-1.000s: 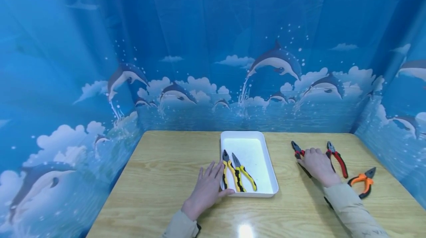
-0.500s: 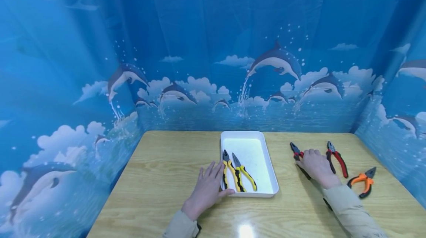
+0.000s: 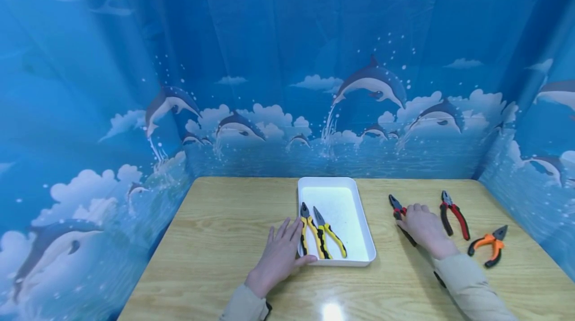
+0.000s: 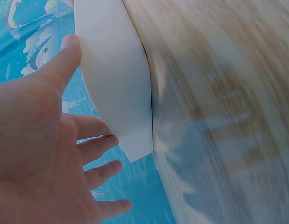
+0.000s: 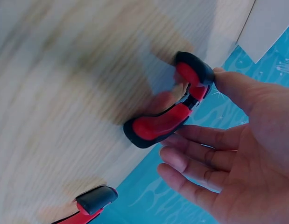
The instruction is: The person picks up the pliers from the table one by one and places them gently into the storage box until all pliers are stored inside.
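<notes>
My right hand (image 3: 427, 231) grips a pair of red-and-black pliers (image 3: 395, 204) lying on the table right of the tray. In the right wrist view the thumb presses one handle of these pliers (image 5: 158, 126) and the fingertips touch the other. My left hand (image 3: 275, 261) rests against the near left corner of a white tray (image 3: 341, 201), fingers straight. The left wrist view shows thumb and fingers along the tray's outer wall (image 4: 116, 79). Inside the tray lie two yellow-and-black pliers, one (image 3: 313, 228) by the left wall and another (image 3: 335, 237) beside it, their handles meeting.
Right of my right hand lies a second red-handled pair of pliers (image 3: 459, 217). Nearer and farther right are orange-and-black pliers (image 3: 496, 245). A blue dolphin-print curtain (image 3: 278, 61) encloses the wooden table (image 3: 233, 211) at the back and sides.
My right hand has slid a little left toward the tray, bringing the red-and-black pliers along over the table. The left hand and the tray have stayed in place.
</notes>
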`<state>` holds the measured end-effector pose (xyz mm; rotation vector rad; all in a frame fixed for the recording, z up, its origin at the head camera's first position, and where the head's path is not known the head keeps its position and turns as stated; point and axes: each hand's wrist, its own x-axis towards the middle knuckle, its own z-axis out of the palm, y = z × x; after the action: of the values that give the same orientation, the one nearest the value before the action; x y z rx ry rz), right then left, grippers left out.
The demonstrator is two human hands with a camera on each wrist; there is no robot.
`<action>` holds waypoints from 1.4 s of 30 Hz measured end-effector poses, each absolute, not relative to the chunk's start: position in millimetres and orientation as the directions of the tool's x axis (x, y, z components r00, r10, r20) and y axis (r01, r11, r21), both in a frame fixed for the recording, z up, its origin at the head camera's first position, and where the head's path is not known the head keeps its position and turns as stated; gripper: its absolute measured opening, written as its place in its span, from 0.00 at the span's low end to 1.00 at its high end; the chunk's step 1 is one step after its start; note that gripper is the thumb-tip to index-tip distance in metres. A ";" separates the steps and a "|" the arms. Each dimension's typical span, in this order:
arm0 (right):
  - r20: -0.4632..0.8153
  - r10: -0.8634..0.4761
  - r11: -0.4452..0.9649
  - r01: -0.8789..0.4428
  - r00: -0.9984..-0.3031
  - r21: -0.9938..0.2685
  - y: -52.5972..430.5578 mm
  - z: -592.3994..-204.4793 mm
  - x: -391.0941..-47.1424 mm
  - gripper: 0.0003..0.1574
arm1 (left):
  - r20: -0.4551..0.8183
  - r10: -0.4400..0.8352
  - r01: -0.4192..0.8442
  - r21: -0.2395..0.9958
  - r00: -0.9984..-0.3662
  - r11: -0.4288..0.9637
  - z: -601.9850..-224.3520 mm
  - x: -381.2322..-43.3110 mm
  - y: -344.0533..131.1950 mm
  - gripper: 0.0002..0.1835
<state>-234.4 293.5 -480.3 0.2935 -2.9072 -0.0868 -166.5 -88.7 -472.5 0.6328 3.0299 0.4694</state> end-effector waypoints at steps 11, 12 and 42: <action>0.185 -0.208 0.978 -0.201 -0.960 0.059 283.3 -478.1 -228.1 0.30 | 0.066 0.397 0.399 0.285 -0.915 0.871 -473.3 -165.9 -88.9 0.51; 0.177 -0.207 0.978 -0.200 -0.962 0.058 282.5 -477.7 -227.5 0.30 | 0.068 0.398 0.400 0.284 -0.915 0.871 -473.4 -166.0 -89.0 0.51; 0.108 -0.197 0.980 -0.193 -0.974 0.053 259.0 -473.8 -213.7 0.30 | 0.059 0.401 0.400 0.287 -0.914 0.870 -473.3 -167.4 -88.7 0.51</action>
<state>-213.7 259.0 -473.8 0.2979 -3.0133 -0.0634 -167.4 -88.7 -473.3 0.6498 3.0353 0.4649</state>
